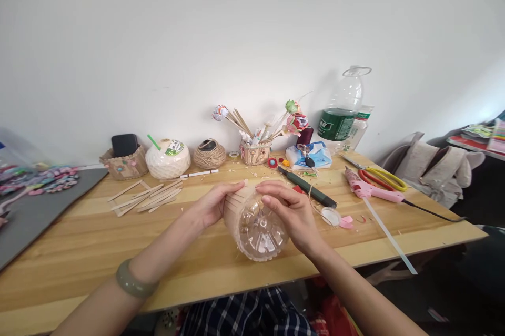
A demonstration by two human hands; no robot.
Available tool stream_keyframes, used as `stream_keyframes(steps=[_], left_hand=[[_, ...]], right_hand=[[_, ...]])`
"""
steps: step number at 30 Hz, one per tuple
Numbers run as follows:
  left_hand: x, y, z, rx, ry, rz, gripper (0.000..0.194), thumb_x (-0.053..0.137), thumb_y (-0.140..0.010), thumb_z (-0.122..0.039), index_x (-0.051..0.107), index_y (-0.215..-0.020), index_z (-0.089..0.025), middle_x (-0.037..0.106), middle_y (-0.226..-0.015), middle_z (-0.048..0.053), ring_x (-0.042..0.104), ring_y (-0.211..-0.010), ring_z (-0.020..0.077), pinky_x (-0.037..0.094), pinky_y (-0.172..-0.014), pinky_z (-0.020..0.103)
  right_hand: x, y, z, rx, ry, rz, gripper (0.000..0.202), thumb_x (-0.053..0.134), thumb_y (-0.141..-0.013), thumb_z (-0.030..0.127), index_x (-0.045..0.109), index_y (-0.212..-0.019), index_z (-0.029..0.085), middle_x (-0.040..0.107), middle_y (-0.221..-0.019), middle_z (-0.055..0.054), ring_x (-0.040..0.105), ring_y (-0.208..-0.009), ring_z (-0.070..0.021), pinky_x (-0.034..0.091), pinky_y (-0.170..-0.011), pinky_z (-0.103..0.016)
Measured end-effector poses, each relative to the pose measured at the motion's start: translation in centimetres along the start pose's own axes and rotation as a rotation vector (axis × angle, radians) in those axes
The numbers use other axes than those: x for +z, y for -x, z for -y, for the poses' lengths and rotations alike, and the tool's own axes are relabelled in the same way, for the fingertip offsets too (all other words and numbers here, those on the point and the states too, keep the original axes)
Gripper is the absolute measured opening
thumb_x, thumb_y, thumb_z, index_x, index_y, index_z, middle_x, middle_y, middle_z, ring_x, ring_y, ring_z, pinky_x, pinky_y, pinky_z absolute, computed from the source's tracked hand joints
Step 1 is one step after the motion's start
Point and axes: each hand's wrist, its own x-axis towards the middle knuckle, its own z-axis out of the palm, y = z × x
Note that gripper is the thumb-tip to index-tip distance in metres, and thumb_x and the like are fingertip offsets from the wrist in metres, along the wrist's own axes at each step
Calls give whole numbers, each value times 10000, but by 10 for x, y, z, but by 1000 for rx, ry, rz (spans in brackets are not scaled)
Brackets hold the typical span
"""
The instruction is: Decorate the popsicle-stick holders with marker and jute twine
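Observation:
A clear plastic bottle section (263, 238) lies on its side at the near edge of the table, its ridged base facing me. Wooden craft sticks (235, 204) run side by side around its wall. My left hand (213, 204) holds the stick-covered wall from the left, thumb along the top. From the right, my right hand (294, 215) grips the bottle near its upper rim, with curled fingers on top and the thumb by the base edge. Its palm side against the bottle is partly hidden. Loose craft sticks (152, 196) lie in a pile to the left.
A pink glue gun (365, 187) with a glue stick, yellow-handled scissors (384, 178) and a dark green pen-like tool (310, 187) lie right. Along the wall stand a twine ball (209, 154), a coconut (168, 160), a flower-filled stick basket (255, 153) and a large bottle (341, 115).

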Motion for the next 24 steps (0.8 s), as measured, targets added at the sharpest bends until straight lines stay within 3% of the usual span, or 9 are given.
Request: stream_keyframes(steps=[7,10,12,15,17,20,22,24], left_hand=[[-4,-3,7,99,-47,-55,181,665,-729,-310,694,-730,-132,690,-673,49,602,-659,192,466,-701,321],[-5,-8,16,245,-70,-152,173,682,-717,-329,666,-782,-170,686,-757,22,610,-832,215,440,-808,329],[-4,-8,20,343,-83,-171,239,662,-738,-381,648,-901,-207,688,-929,13,569,-1009,224,396,-908,331],[-1,-1,22,405,-111,-59,444,609,-755,-521,621,-1077,-215,638,-1161,48,481,-1178,261,348,-994,355],[-2,7,19,411,-161,76,592,662,-689,-559,597,-1158,-204,570,-1279,81,433,-1233,302,339,-1017,381],[-5,15,13,449,-385,237,819,832,-545,-387,496,-1281,-255,410,-1428,65,334,-1308,318,279,-1067,387],[-8,16,9,434,-467,221,871,868,-499,-268,486,-1281,-267,433,-1408,67,365,-1286,320,286,-1059,389],[-9,13,7,375,-402,122,782,851,-525,-302,521,-1231,-246,534,-1309,83,445,-1218,328,341,-1012,403]], right_hand=[[9,-4,4,145,-22,-95,111,653,-758,290,743,-822,273,712,-915,-18,612,-943,-210,434,-901,-379],[10,-9,-2,364,-206,-204,153,695,-708,332,737,-816,232,707,-900,-33,607,-931,-222,433,-881,-379],[7,-13,-9,492,-341,-274,194,722,-670,329,726,-824,212,703,-862,-36,620,-862,-213,457,-817,-363],[-3,-18,-22,557,-437,-312,177,721,-648,256,703,-814,197,695,-813,-29,632,-751,-177,484,-723,-321],[-12,-21,-29,591,-490,-318,171,706,-628,164,684,-795,192,685,-787,-21,635,-710,-154,494,-687,-290],[-21,-26,-35,627,-556,-291,217,671,-603,55,653,-772,189,652,-713,-2,629,-654,-134,504,-651,-264],[-23,-28,-34,627,-590,-270,198,662,-628,61,635,-770,196,635,-697,5,630,-667,-135,509,-667,-264],[-20,-28,-30,605,-622,-274,124,654,-700,155,630,-806,212,650,-778,-3,637,-785,-144,507,-745,-268]])
